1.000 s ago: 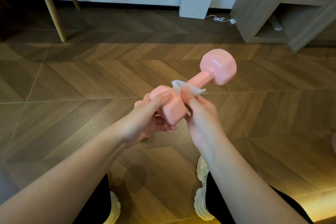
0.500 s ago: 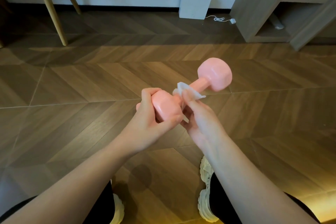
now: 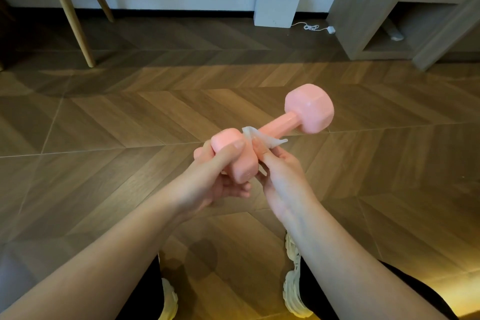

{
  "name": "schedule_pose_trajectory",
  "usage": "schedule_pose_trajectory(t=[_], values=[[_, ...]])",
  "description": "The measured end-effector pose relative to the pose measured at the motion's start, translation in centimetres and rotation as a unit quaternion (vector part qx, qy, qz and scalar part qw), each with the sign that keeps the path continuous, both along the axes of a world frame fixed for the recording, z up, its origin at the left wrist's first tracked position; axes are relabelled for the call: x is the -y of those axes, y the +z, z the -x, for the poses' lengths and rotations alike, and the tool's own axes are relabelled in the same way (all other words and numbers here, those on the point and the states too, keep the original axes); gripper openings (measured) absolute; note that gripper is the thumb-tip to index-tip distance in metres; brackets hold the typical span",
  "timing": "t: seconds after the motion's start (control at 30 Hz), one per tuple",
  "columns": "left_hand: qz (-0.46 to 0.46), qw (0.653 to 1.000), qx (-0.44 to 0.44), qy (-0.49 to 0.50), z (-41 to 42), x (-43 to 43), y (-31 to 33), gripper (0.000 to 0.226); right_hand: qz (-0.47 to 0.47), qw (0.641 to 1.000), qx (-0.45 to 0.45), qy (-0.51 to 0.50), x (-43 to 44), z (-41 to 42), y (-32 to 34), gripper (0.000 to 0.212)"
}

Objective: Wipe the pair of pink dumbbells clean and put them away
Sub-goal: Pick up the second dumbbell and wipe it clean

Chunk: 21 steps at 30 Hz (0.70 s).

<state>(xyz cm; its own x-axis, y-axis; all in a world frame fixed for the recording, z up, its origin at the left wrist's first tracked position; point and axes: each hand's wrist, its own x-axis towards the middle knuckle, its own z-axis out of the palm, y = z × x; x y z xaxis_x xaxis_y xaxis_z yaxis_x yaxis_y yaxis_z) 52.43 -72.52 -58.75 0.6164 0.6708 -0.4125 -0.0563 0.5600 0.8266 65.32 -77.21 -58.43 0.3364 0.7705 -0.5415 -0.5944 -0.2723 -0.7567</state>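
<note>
The left hand [image 3: 218,176] is gripping the near head of the pink dumbbell [image 3: 275,127], rigid, smooth, probably weighty; the right hand [image 3: 279,174] is pinching a soft white wipe [image 3: 262,138] around its handle.

A pink plastic dumbbell [image 3: 270,135] hangs above the herringbone wooden floor [image 3: 130,125], its near end in the left hand [image 3: 215,179]. To its right the right hand [image 3: 283,179] presses a white crumpled wipe [image 3: 262,138] onto its handle. Behind, a white square box [image 3: 275,6] stands against the wall, with an open wooden shelf unit [image 3: 376,8] to its right.
</note>
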Motion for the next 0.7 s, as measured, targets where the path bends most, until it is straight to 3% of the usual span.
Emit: schedule_pose_trajectory(t=[0.1, 0.2, 0.37, 0.4, 0.43, 0.53, 0.57, 0.63, 0.7], values=[[-0.148, 0.986, -0.078, 0.011, 0.5, -0.1, -0.2, 0.072, 0.005, 1.000, -0.006, 0.000, 0.2, 0.0, -0.1, 0.036], [-0.333, 0.932, -0.143, 0.004, 0.9, 0.1, -0.9, 0.078, 0.020, 1.000, -0.004, 0.001, 0.2, 0.0, 0.0, 0.044], [-0.610, 0.780, -0.134, -0.015, 1.3, -0.9, -1.2, 0.088, 0.001, 1.000, -0.010, -0.005, -0.1, -0.1, 0.4, 0.042], [-0.608, 0.783, -0.131, -0.016, 1.4, -0.9, -1.1, 0.087, 0.001, 1.000, -0.006, -0.005, -0.1, -0.2, 0.5, 0.043], [-0.568, 0.814, -0.122, -0.016, 1.3, -0.8, -0.9, 0.087, 0.002, 1.000, -0.002, -0.006, -0.1, -0.3, 0.5, 0.044], [-0.269, 0.960, -0.077, -0.008, 0.5, -0.1, 0.0, 0.078, -0.008, 1.000, 0.002, -0.009, -0.1, -0.6, 0.4, 0.040], [-0.158, 0.986, -0.052, 0.001, 0.2, -0.1, 0.2, 0.079, -0.011, 1.000, 0.005, -0.009, -0.1, -0.6, 0.3, 0.037], [-0.031, 0.999, 0.000, 0.014, 0.1, -0.3, 0.2, 0.075, -0.010, 1.000, 0.017, -0.005, -0.2, -0.5, 0.1, 0.026], [-0.024, 0.999, 0.024, 0.024, 0.1, -0.4, 0.2, 0.063, -0.007, 1.000, 0.025, -0.003, -0.3, -0.3, -0.1, 0.018]])
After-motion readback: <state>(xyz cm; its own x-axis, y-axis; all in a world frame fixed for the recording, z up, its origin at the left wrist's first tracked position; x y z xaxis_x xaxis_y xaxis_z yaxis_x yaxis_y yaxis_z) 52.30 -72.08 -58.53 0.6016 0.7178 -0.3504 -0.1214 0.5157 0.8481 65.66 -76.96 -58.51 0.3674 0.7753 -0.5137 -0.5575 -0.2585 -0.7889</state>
